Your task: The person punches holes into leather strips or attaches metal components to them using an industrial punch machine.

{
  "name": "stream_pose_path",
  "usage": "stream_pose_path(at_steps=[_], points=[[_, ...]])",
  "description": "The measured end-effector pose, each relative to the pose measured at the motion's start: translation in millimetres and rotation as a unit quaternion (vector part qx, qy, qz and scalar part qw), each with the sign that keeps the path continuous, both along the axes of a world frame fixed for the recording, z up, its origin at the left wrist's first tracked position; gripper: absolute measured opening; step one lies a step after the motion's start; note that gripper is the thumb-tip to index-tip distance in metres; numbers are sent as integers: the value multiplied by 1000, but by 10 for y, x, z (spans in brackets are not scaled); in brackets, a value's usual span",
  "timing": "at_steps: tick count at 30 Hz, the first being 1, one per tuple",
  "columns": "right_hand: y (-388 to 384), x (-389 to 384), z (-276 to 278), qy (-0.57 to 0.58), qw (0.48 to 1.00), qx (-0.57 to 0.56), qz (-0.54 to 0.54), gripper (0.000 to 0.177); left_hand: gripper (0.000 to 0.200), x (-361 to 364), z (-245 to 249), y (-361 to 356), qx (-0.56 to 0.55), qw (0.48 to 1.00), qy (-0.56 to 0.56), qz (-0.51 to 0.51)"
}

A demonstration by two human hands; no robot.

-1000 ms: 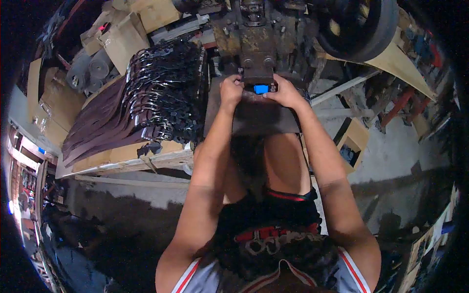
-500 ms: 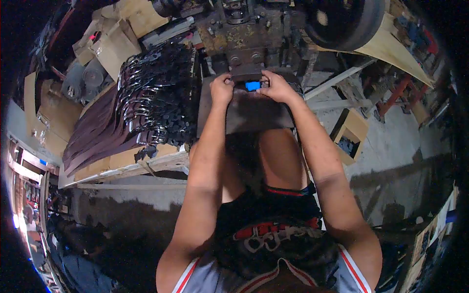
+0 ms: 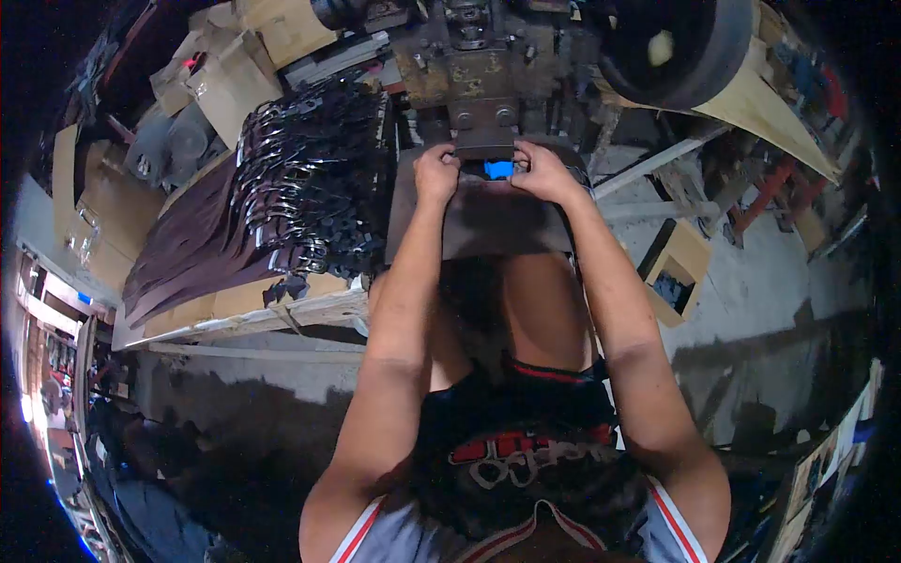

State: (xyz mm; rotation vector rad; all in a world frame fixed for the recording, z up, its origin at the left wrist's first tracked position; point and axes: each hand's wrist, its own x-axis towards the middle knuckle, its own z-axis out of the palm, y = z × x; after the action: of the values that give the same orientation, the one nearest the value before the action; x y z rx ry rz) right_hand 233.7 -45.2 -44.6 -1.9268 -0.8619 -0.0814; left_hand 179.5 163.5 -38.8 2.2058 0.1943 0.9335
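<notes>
The right hand (image 3: pixel 542 172) has a narrow grip, its fingertips drawn together on the right edge of a small blue piece (image 3: pixel 498 169). The left hand (image 3: pixel 436 174) is curled tight just beside the piece's left edge. Whether it actually holds anything cannot be told from this view, because its fingertips are tucked under and in shadow.

The blue piece sits between the two hands, at the far edge of a dark plate (image 3: pixel 483 225) and directly under the rusty press head (image 3: pixel 483 117) of a heavy machine. Both wrists rest over the plate, and the forearms run back from it toward the person's body. The plate juts out over the person's bare knees.

To the left of the plate is a wooden counter (image 3: pixel 282 310) carrying a thick stack of dark straps (image 3: pixel 206 235). They are fanned out side by side, with their metal buckles (image 3: pixel 282 178) bunched at the end nearest the machine. Crumpled cardboard boxes (image 3: pixel 235 80) are heaped farther left and beyond.

At far right, beside the press head, stands a large black flywheel (image 3: pixel 685 52). Below it on the right, an open wooden box (image 3: pixel 690 253) sits on the grey floor (image 3: pixel 770 291) with dark bits inside.
</notes>
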Motion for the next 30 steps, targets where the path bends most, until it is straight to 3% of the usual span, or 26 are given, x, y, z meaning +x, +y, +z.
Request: stream_pose_path(at_steps=[3, 6, 9, 12, 16, 30], points=[[-40, -126, 63, 80, 994, 71, 14, 73, 27, 51, -4, 17, -32, 999, 17, -4], [-19, 21, 16, 32, 998, 31, 44, 85, 25, 25, 14, -6, -39, 998, 53, 24], [-42, -14, 83, 41, 999, 8, 33, 87, 24, 24, 1, 70, -79, 996, 43, 13], [-10, -44, 88, -38, 999, -26, -7, 87, 25, 46, -34, 128, -87, 994, 59, 16], [56, -57, 92, -18, 999, -33, 1, 86, 25, 57, -34, 91, -76, 995, 37, 46], [89, 1, -25, -22, 998, -52, -42, 85, 20, 79, -92, 181, -116, 993, 30, -6]])
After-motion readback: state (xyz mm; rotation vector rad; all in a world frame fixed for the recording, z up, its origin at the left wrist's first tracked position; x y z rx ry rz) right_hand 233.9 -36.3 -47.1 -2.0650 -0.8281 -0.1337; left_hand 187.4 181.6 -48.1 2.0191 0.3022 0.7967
